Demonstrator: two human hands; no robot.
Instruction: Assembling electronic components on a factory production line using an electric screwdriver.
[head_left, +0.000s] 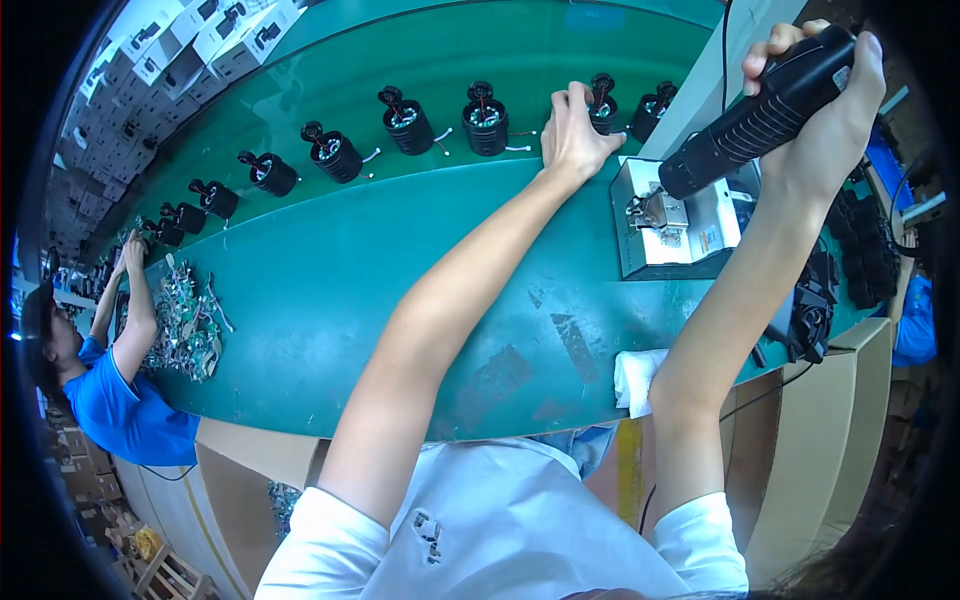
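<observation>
My left hand (pixel 575 135) is closed about the side of a small black cylindrical housing (pixel 602 112), thumb at its near edge. A round black part on wires stands up from its open top. My right hand (pixel 825 120) is wrapped round a thick black electric screwdriver (pixel 755 115) with a ribbed body. It tilts down to the left, its lower end over the metal bracket of a screw feeder box (pixel 705 225). The bit's tip is hidden there. Another black housing (pixel 650 112) stands just right of my left hand.
Several similar housings (pixel 408 125) with loose wires line the green belt to the left. At far left a person in blue (pixel 130 390) reaches to the line beside a pile of circuit boards (pixel 185 325). A white cloth (pixel 637 382) lies at the table's front edge; an upright post (pixel 700 85) stands behind the feeder.
</observation>
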